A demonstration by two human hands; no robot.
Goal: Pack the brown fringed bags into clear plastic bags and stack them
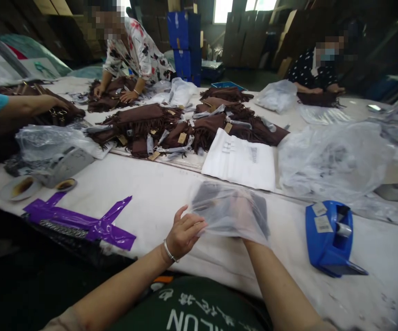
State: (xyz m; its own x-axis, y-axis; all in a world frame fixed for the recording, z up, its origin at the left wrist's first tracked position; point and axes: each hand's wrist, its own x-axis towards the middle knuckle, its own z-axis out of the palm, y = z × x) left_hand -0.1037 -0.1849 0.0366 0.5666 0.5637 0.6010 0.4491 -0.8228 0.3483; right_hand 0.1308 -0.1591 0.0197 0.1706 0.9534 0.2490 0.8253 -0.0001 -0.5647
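Observation:
My left hand pinches the left edge of a clear plastic bag that lies on the white table; a thin bracelet sits on that wrist. My right hand is pushed inside the bag and shows only dimly through the film, so its fingers cannot be made out. A dark item shows through the upper part of the bag. Beyond the bag lies a flat white stack of bags, and behind it a heap of brown fringed garments with paper tags.
A blue tape dispenser stands at the right. Purple tape strips and a grey tape dispenser lie at the left. Crumpled clear plastic is piled at the right. Three other people work at the far and left sides.

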